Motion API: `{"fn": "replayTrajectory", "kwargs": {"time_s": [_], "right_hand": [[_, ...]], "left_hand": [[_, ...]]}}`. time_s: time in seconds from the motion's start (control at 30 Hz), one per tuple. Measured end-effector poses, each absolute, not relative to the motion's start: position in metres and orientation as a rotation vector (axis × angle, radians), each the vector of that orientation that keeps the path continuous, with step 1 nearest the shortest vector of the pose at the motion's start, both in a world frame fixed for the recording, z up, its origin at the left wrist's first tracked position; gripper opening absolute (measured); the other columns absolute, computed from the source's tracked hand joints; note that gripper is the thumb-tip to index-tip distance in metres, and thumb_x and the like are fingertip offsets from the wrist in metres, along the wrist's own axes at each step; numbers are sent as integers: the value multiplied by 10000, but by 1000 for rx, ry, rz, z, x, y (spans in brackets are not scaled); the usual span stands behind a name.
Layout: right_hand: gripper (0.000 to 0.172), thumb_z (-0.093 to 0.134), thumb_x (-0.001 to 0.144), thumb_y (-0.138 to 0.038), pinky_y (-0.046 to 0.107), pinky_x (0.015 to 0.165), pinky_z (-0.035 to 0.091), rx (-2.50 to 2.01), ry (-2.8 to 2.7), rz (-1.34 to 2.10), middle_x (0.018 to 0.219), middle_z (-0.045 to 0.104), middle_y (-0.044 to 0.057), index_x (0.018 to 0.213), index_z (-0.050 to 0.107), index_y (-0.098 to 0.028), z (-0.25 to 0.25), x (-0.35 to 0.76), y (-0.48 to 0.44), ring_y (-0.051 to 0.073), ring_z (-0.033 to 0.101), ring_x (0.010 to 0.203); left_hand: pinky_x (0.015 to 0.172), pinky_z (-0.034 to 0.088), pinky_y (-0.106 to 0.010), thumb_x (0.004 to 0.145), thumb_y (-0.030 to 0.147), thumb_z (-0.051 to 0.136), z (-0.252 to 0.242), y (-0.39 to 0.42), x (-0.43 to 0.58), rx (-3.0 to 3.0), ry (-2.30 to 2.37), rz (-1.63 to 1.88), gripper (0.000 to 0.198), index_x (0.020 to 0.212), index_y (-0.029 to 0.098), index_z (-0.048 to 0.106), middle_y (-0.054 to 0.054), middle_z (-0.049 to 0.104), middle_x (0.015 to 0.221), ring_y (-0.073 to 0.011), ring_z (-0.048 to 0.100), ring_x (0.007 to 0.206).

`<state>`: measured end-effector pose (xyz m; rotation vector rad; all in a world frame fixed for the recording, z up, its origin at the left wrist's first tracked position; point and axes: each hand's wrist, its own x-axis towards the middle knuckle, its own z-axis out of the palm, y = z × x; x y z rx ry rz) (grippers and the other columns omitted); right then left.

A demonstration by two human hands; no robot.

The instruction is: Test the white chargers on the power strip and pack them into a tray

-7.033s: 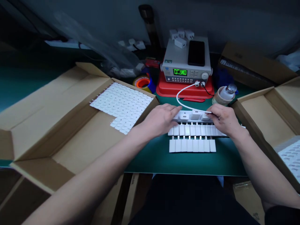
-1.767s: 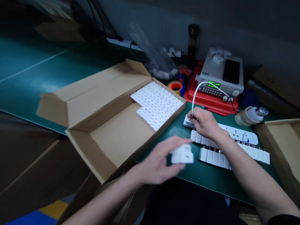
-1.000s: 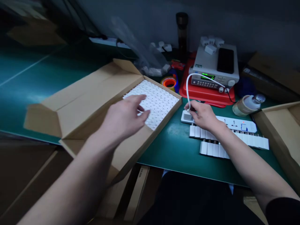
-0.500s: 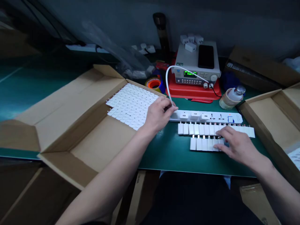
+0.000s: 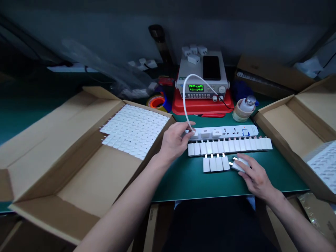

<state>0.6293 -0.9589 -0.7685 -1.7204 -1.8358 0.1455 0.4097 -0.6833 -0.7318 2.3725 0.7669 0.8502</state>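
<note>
My left hand [image 5: 176,139] pinches the plug end of a white cable [image 5: 185,102] at the left end of a white power strip [image 5: 225,132]; the cable loops up to a grey tester [image 5: 202,82] with a green display. My right hand [image 5: 254,174] is closed on a white charger [image 5: 239,163] lifted off the right end of the short front row of chargers [image 5: 215,163]. A longer row of chargers [image 5: 229,145] lies just before the strip. Two chargers [image 5: 211,132] are plugged into the strip.
An open cardboard box [image 5: 86,164] at the left holds a sheet of packed white chargers [image 5: 133,129]. Another open box [image 5: 299,129] stands at the right. A black phone [image 5: 211,67] and loose chargers [image 5: 194,53] lie on the tester. A bottle [image 5: 244,106] and tape rolls [image 5: 157,102] stand behind.
My left hand put chargers into the left box, then came back and took the cable plug. My right hand let go of the cable, dropped to the front row and picked up a charger.
</note>
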Motion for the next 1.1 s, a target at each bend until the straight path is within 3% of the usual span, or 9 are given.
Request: {"fn": "replayTrajectory", "kwargs": {"time_s": [0.1, 0.3, 0.43, 0.57, 0.7, 0.87, 0.97, 1.1], "right_hand": [[481, 630, 919, -163, 540, 1006, 581, -1640, -1699, 134, 1383, 623, 154, 1379, 528, -261, -752, 642, -951, 313, 618, 1278], [251, 664, 913, -285, 500, 982, 565, -1622, -1760, 77, 1269, 680, 123, 1161, 660, -249, -712, 686, -880, 278, 661, 1166], [200, 646, 878, -182, 487, 938, 537, -1765, -2185, 93, 1222, 691, 118, 1049, 737, -232, -701, 699, -828, 302, 637, 1118], [221, 660, 800, -71, 413, 784, 498, -1889, -2532, 64, 1078, 700, 144, 948, 776, -188, -690, 680, -794, 302, 623, 986], [209, 719, 773, -88, 384, 689, 469, -1968, -2564, 124, 964, 708, 131, 950, 777, -184, -682, 669, -782, 288, 640, 879], [229, 733, 838, -203, 377, 754, 510, -2018, -2354, 236, 1029, 724, 91, 1066, 744, -207, -681, 698, -801, 271, 674, 922], [257, 632, 888, -131, 369, 800, 524, -2098, -2268, 163, 1059, 738, 103, 1126, 713, -184, -694, 707, -817, 270, 687, 971], [433, 558, 888, -44, 390, 885, 534, -2111, -2290, 120, 1173, 713, 176, 1312, 617, -108, -718, 700, -826, 305, 674, 1086]], "left_hand": [[954, 574, -404, 924, 234, 585, -736, -686, 412, 2248, 833, 847, 337, 1258, 217, 624, -30, 755, 989, -205, 709, 982], [993, 568, -421, 909, 252, 605, -743, -689, 415, 2170, 881, 876, 396, 1303, 213, 599, -37, 757, 997, -212, 722, 993], [990, 567, -419, 910, 254, 602, -744, -690, 413, 2203, 892, 871, 379, 1288, 222, 611, -30, 760, 994, -218, 721, 1014], [976, 569, -405, 912, 236, 594, -743, -690, 413, 2235, 869, 878, 365, 1276, 215, 608, -33, 757, 1003, -209, 718, 1005], [994, 558, -420, 920, 249, 606, -738, -690, 409, 2305, 844, 890, 344, 1262, 221, 602, -56, 741, 1071, -220, 695, 1047], [1065, 528, -464, 859, 300, 694, -738, -683, 393, 2440, 920, 895, 490, 1323, 226, 555, -122, 622, 1353, -304, 604, 1255], [1020, 542, -492, 835, 214, 654, -746, -676, 386, 2547, 1024, 660, 494, 1321, 212, 563, -135, 643, 1289, -336, 626, 1195], [934, 551, -465, 862, 195, 564, -746, -668, 383, 2572, 1074, 437, 304, 1160, 200, 625, -116, 666, 1136, -308, 648, 1064]]}}
